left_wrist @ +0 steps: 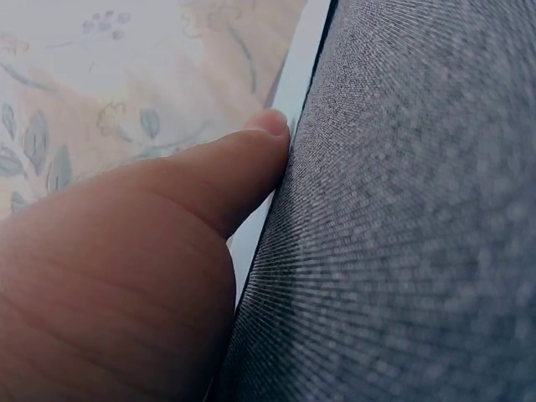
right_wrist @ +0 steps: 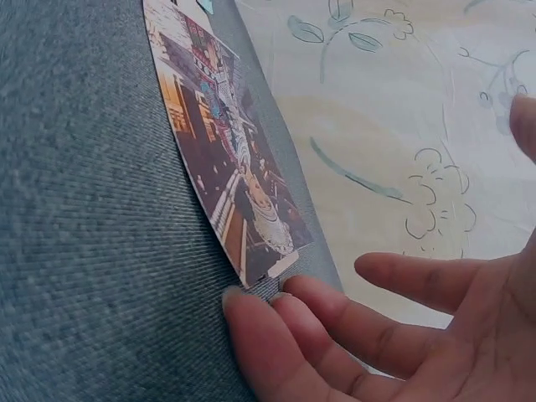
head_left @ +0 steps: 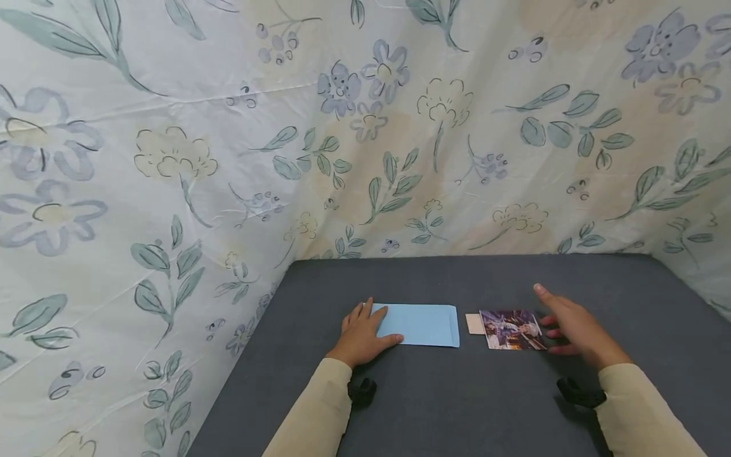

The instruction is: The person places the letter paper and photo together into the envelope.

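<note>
A light blue envelope [head_left: 422, 325] lies flat on the table, with a narrow folded strip along its right end. My left hand [head_left: 361, 335] rests on its left end, fingers spread; in the left wrist view the thumb [left_wrist: 243, 163] lies along the envelope's edge. To the right is a printed picture card [head_left: 513, 330] with a purple and orange scene. A pale pink slip [head_left: 474, 324] pokes out under its left side. At the card's right edge is my right hand [head_left: 579, 330], its fingers loosely bent. Fingertips [right_wrist: 243, 306] come close to the card's corner; whether they touch it I cannot tell.
Dark grey cloth covers the table [head_left: 457, 400]. A fabric curtain [head_left: 354, 158] with flowers and leaves hangs behind and along the left side. Black bands [head_left: 362, 392] sit at both wrists, by the cream sleeves [head_left: 316, 406].
</note>
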Motion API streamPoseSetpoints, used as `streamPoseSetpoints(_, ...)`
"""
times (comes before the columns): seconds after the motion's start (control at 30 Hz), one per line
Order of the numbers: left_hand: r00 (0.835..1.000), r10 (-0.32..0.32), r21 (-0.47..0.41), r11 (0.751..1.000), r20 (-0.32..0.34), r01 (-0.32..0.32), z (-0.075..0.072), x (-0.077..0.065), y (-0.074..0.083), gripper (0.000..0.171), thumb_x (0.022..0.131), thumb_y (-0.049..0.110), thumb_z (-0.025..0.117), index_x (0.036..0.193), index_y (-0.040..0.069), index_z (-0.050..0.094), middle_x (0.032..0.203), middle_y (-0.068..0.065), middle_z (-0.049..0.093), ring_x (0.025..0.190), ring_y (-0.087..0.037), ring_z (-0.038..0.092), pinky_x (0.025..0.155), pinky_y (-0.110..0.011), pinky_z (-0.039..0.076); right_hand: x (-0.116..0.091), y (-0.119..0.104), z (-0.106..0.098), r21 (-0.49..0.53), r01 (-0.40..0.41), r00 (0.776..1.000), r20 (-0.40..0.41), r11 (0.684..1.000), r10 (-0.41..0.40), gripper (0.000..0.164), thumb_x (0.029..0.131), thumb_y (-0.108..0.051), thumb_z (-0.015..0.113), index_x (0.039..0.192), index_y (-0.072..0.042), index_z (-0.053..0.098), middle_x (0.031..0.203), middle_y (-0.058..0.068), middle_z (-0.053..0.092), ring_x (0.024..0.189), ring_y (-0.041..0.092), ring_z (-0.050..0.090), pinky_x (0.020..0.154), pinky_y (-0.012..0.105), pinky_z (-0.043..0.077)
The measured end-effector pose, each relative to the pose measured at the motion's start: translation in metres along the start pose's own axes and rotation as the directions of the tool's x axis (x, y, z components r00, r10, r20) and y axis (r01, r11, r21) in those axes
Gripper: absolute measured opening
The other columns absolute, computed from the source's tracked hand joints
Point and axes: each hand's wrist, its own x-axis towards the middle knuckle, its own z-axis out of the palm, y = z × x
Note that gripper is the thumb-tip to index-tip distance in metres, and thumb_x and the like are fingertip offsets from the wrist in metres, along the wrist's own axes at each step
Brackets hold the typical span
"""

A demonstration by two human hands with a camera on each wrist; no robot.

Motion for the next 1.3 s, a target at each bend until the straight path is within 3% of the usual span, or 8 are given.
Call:
streamPoseSetpoints(0.13,1.0,-0.007,0.014,1.0,0.014,0.007,-0.001,-0.001,0.0,0.088,0.101,0.071,0.065,0.17,0.021,0.044,0.178,-0.017,0.019,0.163,-0.042,0.014,0.124,-0.067,0.014,0.003,0.001,0.002,-0.006,-0.014,0.999,0.049,1.0,0.014,0.114,0.107,-0.076,0.045,0.167,0.015,0.011,0.154,0.047,0.032,0.129,0.059,0.049,0.082,0.053,0.063)
streamPoseSetpoints(0.27,1.0,-0.011,0.012,1.0,0.018,0.011,-0.002,-0.001,0.002,0.087,0.101,0.071,0.065,0.17,0.021,0.044,0.178,-0.016,0.018,0.163,-0.042,0.013,0.124,-0.067,0.014,0.008,0.004,0.008,-0.068,0.003,0.996,0.088,0.998,0.003,0.108,0.107,-0.056,0.068,0.165,0.017,0.013,0.157,0.05,0.024,0.135,0.062,0.046,0.085,0.053,0.062)
streamPoseSetpoints(0.43,1.0,-0.016,0.022,1.0,0.02,0.016,-0.003,-0.002,0.003,0.086,0.102,0.07,0.065,0.17,0.021,0.044,0.178,-0.016,0.019,0.163,-0.041,0.014,0.125,-0.066,0.014,0.009,0.006,0.013,-0.13,0.046,0.997,0.067,0.99,-0.037,0.099,0.104,-0.036,0.08,0.161,0.021,0.021,0.147,0.05,0.037,0.115,0.049,0.064,0.081,0.05,0.062)
streamPoseSetpoints(0.7,1.0,-0.015,0.024,1.0,0.018,0.015,-0.002,-0.001,0.002,0.085,0.102,0.068,0.066,0.169,0.019,0.045,0.178,-0.017,0.019,0.163,-0.041,0.015,0.124,-0.066,0.015,0.01,0.005,0.02,-0.216,0.1,0.995,0.027,0.971,-0.097,0.089,0.101,-0.028,0.083,0.155,0.022,0.033,0.135,0.045,0.05,0.102,0.04,0.067,0.078,0.051,0.062)
streamPoseSetpoints(0.9,1.0,-0.013,0.012,1.0,0.017,0.012,-0.002,-0.002,0.003,0.086,0.102,0.068,0.067,0.169,0.019,0.045,0.178,-0.017,0.02,0.163,-0.041,0.015,0.125,-0.066,0.015,0.01,0.003,0.022,-0.226,0.113,0.993,0.006,0.968,-0.115,0.077,0.101,-0.019,0.082,0.151,0.02,0.039,0.131,0.042,0.05,0.094,0.035,0.066,0.073,0.048,0.06)
streamPoseSetpoints(1.1,1.0,-0.014,0.012,1.0,0.017,0.014,-0.003,-0.003,0.003,0.086,0.102,0.068,0.067,0.169,0.018,0.045,0.178,-0.018,0.02,0.162,-0.042,0.015,0.124,-0.066,0.015,0.01,0.001,0.024,-0.206,0.076,0.997,-0.013,0.976,-0.08,0.055,0.099,-0.016,0.083,0.128,0.016,0.049,0.125,0.037,0.051,0.099,0.04,0.063,0.075,0.049,0.06)
streamPoseSetpoints(1.3,0.999,-0.03,0.032,0.999,0.028,0.029,-0.001,-0.001,0.003,0.086,0.102,0.069,0.066,0.17,0.021,0.043,0.179,-0.016,0.018,0.163,-0.04,0.014,0.125,-0.066,0.013,0.008,0.005,0.022,-0.183,0.086,0.993,-0.065,0.979,-0.099,0.033,0.104,-0.013,0.076,0.115,0.01,0.055,0.108,0.025,0.06,0.09,0.035,0.062,0.07,0.046,0.055)
